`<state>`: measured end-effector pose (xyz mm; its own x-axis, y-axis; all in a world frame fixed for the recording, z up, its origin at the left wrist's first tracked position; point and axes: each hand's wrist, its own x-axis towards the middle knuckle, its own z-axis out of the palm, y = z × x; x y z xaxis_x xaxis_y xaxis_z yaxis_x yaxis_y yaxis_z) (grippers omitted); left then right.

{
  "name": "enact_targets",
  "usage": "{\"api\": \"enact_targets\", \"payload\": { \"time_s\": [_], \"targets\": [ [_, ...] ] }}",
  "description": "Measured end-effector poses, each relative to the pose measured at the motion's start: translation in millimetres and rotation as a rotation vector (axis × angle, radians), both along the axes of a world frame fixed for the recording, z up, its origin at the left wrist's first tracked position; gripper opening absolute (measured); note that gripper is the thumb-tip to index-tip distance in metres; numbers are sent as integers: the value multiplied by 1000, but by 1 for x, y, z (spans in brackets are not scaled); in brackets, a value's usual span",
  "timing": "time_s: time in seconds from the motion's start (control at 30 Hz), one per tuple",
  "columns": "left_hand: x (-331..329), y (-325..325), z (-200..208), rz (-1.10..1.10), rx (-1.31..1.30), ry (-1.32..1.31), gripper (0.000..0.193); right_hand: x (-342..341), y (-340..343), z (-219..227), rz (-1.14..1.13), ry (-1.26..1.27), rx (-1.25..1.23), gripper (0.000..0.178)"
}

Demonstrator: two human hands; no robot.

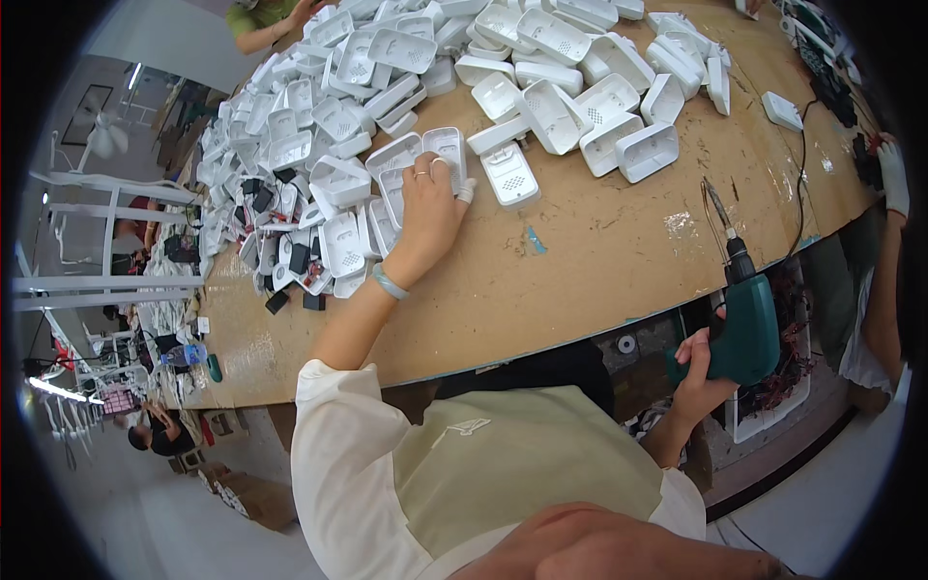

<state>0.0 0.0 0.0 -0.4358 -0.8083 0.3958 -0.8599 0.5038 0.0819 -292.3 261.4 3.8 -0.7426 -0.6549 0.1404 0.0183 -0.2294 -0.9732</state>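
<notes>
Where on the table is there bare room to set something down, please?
Mostly bare table lies between the left hand and green tool, nearer than the white housings. These crowd the table's far side; black parts join them at left.

The left hand (432, 208) hides part of a casing (445, 141); the right hand (698, 385) covers part of the drill (750, 329). Far off, the pile (401, 50) and a co-worker (263, 21) are cut off.

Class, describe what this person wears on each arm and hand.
The sleeves are short and off-white. The left hand wears a thin ring and a pale thumb covering, with a light grey-blue wristband below. No jewellery shows on the right hand.
</notes>
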Motion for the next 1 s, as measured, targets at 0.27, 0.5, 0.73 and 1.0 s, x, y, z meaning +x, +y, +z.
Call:
{"api": "enact_targets", "payload": {
  "time_s": [0.27,0.5,0.73,1.0],
  "targets": [
    [49,6,24,401,-234,-561,27,-6,-2,0,-7,19,40,36],
    [-57,-47,-17,-143,303,705,65,-4,-6,4,-4,3,33,37],
    [-188,-36,-35,46,212,788,77,-30,-5,-6,-168,9,51,36],
    [-349,-50,-33,183,312,795,65,-63,-22,-1,-325,27,-27,36]
  ]
}}
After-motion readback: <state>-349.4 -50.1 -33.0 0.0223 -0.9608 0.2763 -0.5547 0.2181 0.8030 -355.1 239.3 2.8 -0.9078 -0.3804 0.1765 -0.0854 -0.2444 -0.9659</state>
